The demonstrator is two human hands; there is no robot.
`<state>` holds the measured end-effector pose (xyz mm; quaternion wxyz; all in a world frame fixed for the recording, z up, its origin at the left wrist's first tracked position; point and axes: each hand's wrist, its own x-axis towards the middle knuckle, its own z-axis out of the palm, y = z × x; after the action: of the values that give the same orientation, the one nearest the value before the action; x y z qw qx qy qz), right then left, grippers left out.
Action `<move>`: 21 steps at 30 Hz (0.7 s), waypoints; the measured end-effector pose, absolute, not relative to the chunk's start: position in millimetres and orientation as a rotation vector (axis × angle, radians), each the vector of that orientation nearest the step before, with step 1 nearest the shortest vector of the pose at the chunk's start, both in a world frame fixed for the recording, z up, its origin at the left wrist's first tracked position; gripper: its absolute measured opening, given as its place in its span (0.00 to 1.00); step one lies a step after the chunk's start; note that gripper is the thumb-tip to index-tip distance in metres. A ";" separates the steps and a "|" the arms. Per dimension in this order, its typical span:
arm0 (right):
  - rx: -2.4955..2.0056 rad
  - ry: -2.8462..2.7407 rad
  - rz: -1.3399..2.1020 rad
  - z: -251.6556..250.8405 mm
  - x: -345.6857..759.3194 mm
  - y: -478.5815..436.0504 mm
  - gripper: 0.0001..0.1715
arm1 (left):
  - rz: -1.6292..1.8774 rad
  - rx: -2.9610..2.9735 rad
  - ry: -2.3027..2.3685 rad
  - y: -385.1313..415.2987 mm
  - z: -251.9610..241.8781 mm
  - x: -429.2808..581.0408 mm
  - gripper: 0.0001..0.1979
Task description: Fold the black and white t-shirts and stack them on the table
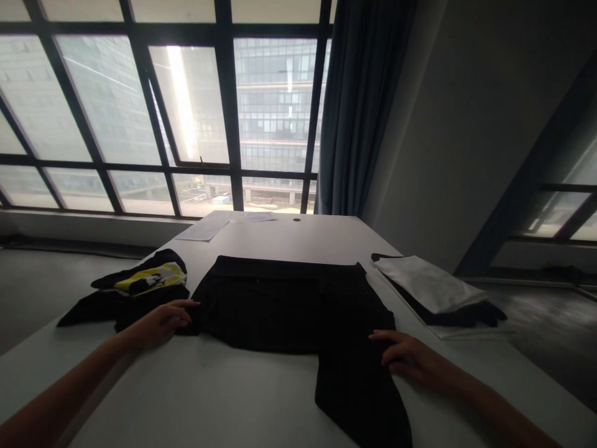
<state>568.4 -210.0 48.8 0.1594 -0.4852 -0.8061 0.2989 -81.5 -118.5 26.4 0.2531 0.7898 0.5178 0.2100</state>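
At the left edge of the white table (pixel 224 404) lies a crumpled dark garment (pixel 93 308) with a yellow, white and black patch (pixel 152 278) turned upward. Just in front of it, the left hand (pixel 163 322) reaches in palm down, the fingers loosely bent and the foremost one stretched almost straight. Its fingertips meet the left end of the black garment (pixel 275 311); whether they pinch the cloth or only rest on it, I cannot tell. Farther back, some paper sheets (pixel 205 231) lie near the far edge, below the window. The black garment is spread across the middle of the table between the two hands, its broad part crosswise and one long piece hanging toward the near side on the right. At that side, the right hand (pixel 413 359) is relaxed and unclenched, its index finger extended, the other fingers curved, the fingertips on the garment's right margin. Beyond this hand, at the table's right edge, a folded white cloth (pixel 424 283) lies over dark fabric (pixel 471 315).
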 end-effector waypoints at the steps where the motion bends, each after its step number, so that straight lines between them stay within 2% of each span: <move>1: -1.401 -2.281 0.847 51.5 568.5 -208.2 0.21 | 0.599 2.155 1.397 -117.0 29.9 -82.3 0.24; 6: -1.590 -1.990 0.856 55.4 574.9 -165.3 0.29 | 0.789 2.064 1.496 -90.6 54.0 -73.8 0.27; 11: -2.005 -1.603 0.723 36.5 579.0 -114.4 0.24 | 0.773 1.948 1.797 -59.7 54.0 -44.5 0.30; 14: -1.927 -1.625 0.882 39.1 584.7 -112.7 0.26 | 0.762 1.919 1.831 -58.4 45.9 -39.3 0.32; 15: -1.880 -1.666 0.939 43.5 587.2 -115.8 0.29 | 0.763 1.906 1.837 -60.5 44.0 -40.1 0.33; 17: -1.833 -1.796 1.011 54.5 591.0 -123.7 0.42 | 0.734 1.864 1.824 -66.8 42.0 -43.0 0.35; 19: -1.817 -1.986 0.962 63.6 590.5 -130.6 0.53 | 0.693 1.822 1.767 -73.5 41.7 -44.8 0.36; 21: -1.766 -2.166 0.784 67.0 584.0 -135.3 0.53 | 0.710 1.808 1.718 -79.2 41.4 -44.2 0.35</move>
<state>584.0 -135.3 67.0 0.1192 -0.6043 -0.7408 0.2680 -44.2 -79.2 41.4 0.2707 0.6711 0.6378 0.2637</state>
